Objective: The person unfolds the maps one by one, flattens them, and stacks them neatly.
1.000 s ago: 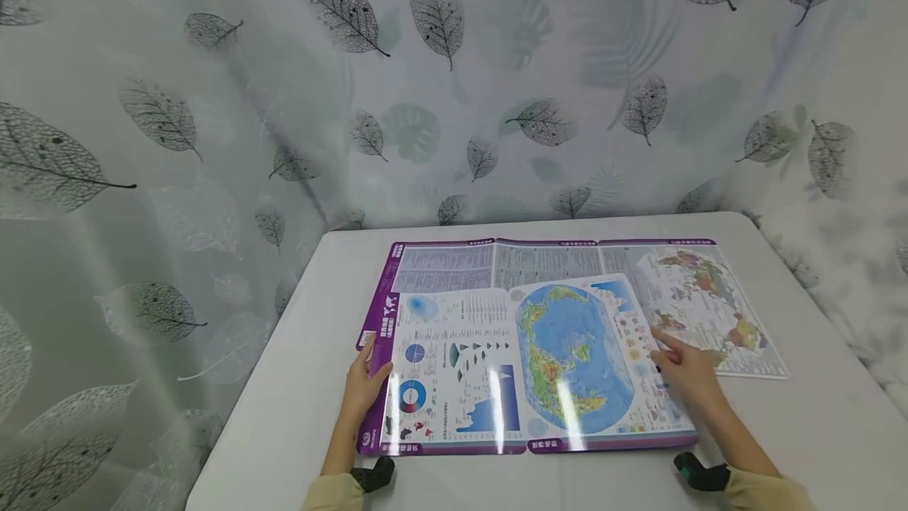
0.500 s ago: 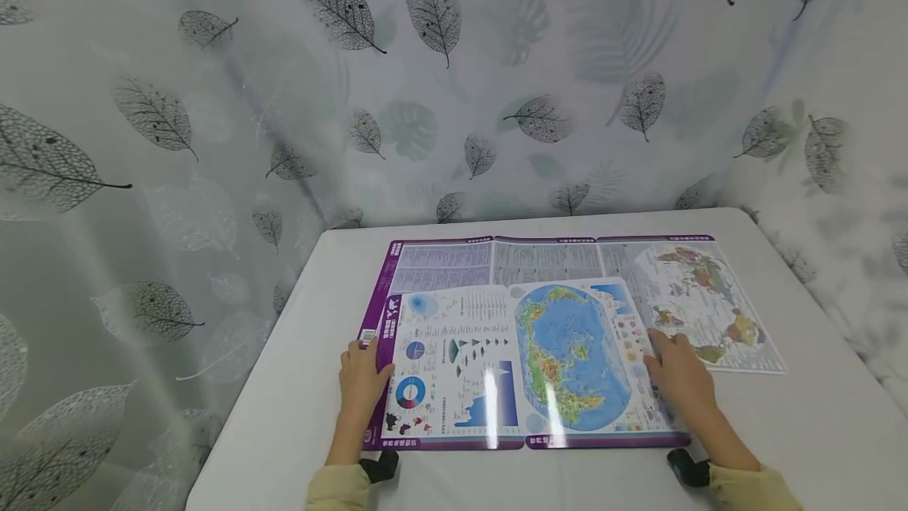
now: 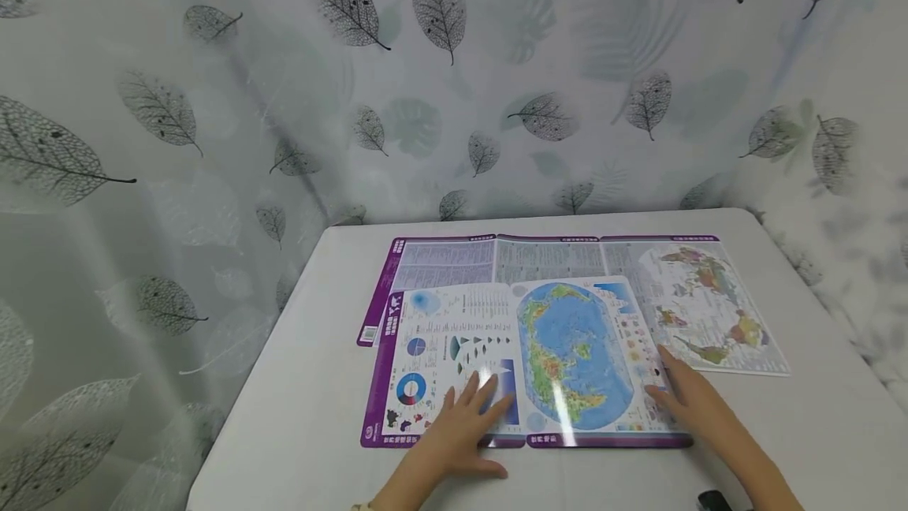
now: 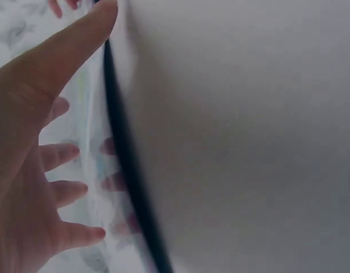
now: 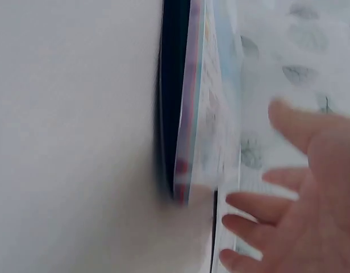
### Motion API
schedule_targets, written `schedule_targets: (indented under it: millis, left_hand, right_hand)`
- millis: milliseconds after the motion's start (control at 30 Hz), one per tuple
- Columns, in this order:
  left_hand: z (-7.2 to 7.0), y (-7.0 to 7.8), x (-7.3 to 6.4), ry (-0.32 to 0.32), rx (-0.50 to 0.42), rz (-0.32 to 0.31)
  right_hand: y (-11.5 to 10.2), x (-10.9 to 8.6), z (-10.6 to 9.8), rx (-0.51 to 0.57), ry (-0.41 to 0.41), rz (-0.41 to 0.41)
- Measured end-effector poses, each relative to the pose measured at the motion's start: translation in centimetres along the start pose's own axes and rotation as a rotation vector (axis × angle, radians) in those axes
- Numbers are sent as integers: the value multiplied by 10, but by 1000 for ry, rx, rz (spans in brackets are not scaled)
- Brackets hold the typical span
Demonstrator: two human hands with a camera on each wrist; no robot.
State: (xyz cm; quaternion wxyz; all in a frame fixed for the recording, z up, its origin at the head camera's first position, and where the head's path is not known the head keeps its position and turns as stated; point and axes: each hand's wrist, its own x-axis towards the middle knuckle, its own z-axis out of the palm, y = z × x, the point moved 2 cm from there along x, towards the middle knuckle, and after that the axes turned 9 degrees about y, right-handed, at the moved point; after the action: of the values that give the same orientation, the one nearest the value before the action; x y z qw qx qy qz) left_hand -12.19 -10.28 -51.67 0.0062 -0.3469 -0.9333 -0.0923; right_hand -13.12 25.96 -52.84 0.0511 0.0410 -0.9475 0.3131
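Observation:
A glossy purple-bordered world map sheet (image 3: 576,353) lies on the white table, with charts on its left part and a blue oval map on its right. Over its lower middle my left hand (image 3: 457,426) is spread, fingers apart and thumb near the front edge. In the left wrist view, the fingertips of that hand (image 4: 36,193) face their reflections in the glossy surface; contact is unclear. My right hand (image 3: 686,397) is at the sheet's right edge, fingers fairly straight. Seen from the right wrist, that hand (image 5: 300,210) is beside the sheet's edge (image 5: 189,108), gripping nothing.
Behind the front sheet, and partly under it, lies a second map sheet (image 3: 549,261) with text panels and a smaller world map. The white table (image 3: 298,385) has a rounded far corner. Leaf-patterned curtains (image 3: 454,85) surround it.
My left hand has left the sheet's left edge and moved right over its lower middle, fingers spread. My right hand has stayed by the right edge, slightly lower. The front sheet has hardly moved.

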Motion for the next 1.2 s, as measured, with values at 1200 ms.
schedule_targets:
  millis: [1200]
  left_hand:
    - [9, 5, 4, 80, 113, 49]
  right_hand:
    - [-6, -50, 2, 322, 277, -207]
